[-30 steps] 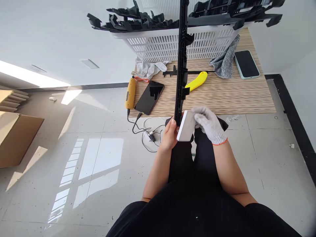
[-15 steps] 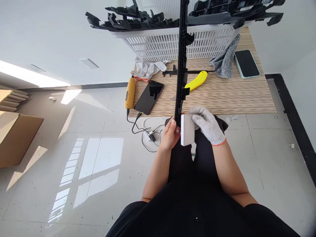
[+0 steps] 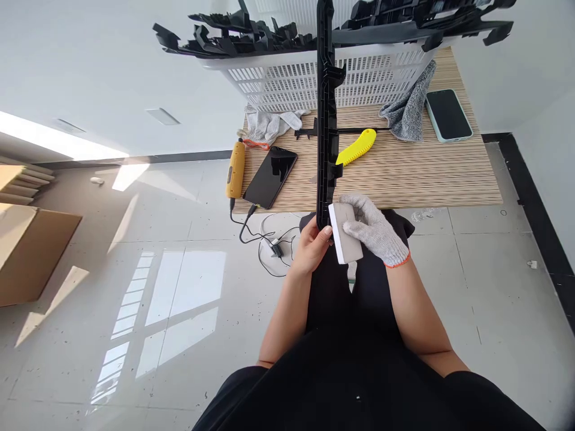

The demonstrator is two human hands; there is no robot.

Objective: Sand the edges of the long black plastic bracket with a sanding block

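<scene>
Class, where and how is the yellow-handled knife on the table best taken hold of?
Best at the far right end of the yellow handle, from above and the right. The handle slants across the table, that end pointing away to the right; the blade shows at the other end, past the black strip crossing the view. Coming from the right should avoid both.

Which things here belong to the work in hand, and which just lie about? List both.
Seemingly the job's:
long black plastic strip (left hand)
white-and-grey rectangular block (gloved right hand)
likely black plastic parts, white lattice basket

Apparently just lying about:
flat black phone
pale-green-cased phone
grey knit cloth
white knitted glove
</scene>
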